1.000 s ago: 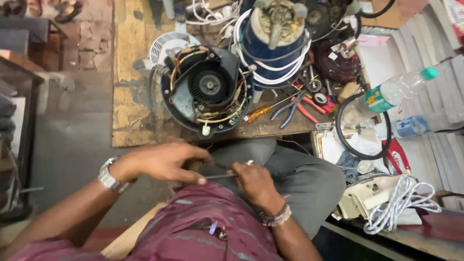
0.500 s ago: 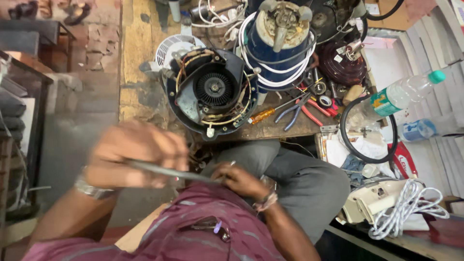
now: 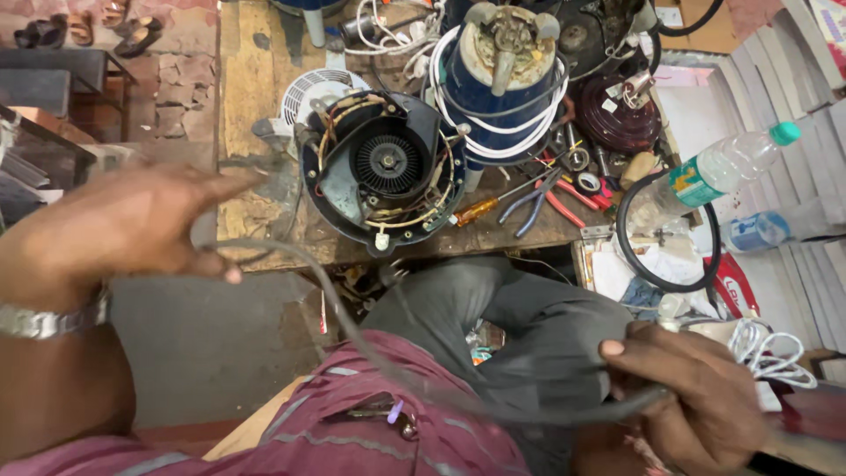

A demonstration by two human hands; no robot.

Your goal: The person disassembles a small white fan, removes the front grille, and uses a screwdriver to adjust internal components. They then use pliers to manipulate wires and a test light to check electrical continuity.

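A grey cable [image 3: 352, 335] stretches in a curve across my lap between both hands. My left hand [image 3: 132, 225], raised at the left with a metal watch on its wrist, pinches one end of it. My right hand [image 3: 696, 397], low at the right, is closed around the other end. Both hands and the cable are blurred. Beyond my knee, on the wooden bench [image 3: 247, 97], lies an open round black motor housing [image 3: 383, 172] with coloured wires around its rim.
A blue appliance wrapped in white cord [image 3: 498, 84] stands behind the housing. Pliers and an orange-handled screwdriver [image 3: 520, 204] lie beside it. A clear plastic bottle [image 3: 714, 176], a black rubber ring [image 3: 665, 234] and a coiled white cord [image 3: 771, 353] sit at the right.
My hands were close together at my lap. They have pulled far apart, left hand up and left, right hand down and right, drawing the cable out between them.
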